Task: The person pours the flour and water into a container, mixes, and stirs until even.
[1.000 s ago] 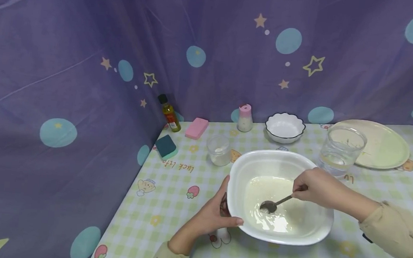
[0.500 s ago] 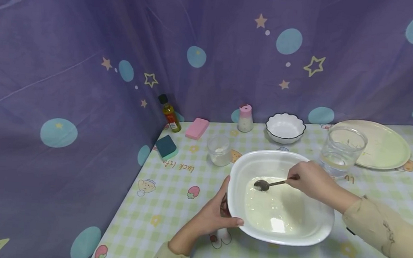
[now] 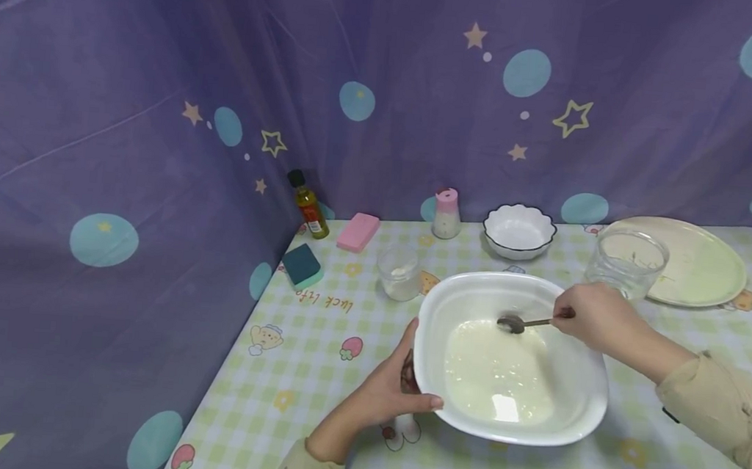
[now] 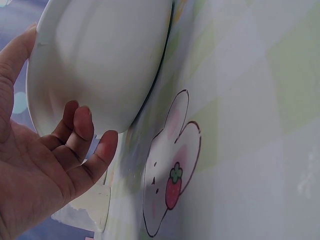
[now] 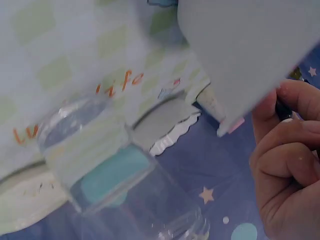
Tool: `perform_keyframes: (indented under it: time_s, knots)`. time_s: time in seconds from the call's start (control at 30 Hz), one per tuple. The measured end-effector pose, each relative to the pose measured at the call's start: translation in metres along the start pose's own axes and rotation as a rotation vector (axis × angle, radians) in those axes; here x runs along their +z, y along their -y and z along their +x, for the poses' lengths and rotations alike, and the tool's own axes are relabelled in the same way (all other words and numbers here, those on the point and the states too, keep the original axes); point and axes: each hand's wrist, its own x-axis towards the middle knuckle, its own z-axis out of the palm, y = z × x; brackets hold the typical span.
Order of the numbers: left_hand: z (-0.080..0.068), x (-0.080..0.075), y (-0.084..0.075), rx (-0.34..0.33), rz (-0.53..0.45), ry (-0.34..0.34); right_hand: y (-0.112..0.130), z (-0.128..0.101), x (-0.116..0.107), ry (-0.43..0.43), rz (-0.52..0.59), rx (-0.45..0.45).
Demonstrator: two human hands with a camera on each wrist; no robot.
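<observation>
A white basin [image 3: 430,342] with rounded corners holds a pale, milky liquid [image 3: 498,373]. My left hand [image 3: 385,388] grips its left side; the thumb lies on the rim and the other fingers curl against the outer wall, as the left wrist view shows. Between thumb and fingers, my right hand [image 3: 598,317] pinches the handle of a dark metal spoon [image 3: 512,324]. The spoon's head is at the liquid's far edge; whether it touches the liquid I cannot tell. In the right wrist view the basin wall [image 5: 240,45] hides most of the spoon.
Behind the basin stand a glass container [image 3: 628,265], a green plate [image 3: 711,268], a scalloped white bowl [image 3: 519,231], a pink-topped shaker [image 3: 447,214] and a small jar [image 3: 399,275] of white contents. Leftward are a pink sponge [image 3: 358,233], a green sponge [image 3: 303,265] and an oil bottle [image 3: 309,207].
The spoon has swept from the middle of the liquid to its far left, then right along the far side, with my right hand moving along. My left hand and the basin stay put.
</observation>
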Motion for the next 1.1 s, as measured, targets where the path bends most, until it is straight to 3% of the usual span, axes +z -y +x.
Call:
perform_keyframes:
  time_s: [0.17, 0.33, 0.77, 1.1]
  knots:
    - [0.000, 0.000, 0.000, -0.014, 0.006, -0.008, -0.005, -0.008, -0.009, 0.018, -0.048, -0.027]
    - [-0.001, 0.000, -0.001, -0.020, 0.012, -0.014, -0.009, -0.016, -0.016, 0.089, -0.038, -0.025]
    - [-0.001, 0.000, -0.001, -0.027, 0.020, -0.016, -0.010, -0.028, -0.016, 0.322, 0.220, 0.025]
    - [-0.001, 0.001, -0.001, -0.026, 0.021, -0.016, 0.007, -0.023, 0.001, 0.335, 0.303, 0.049]
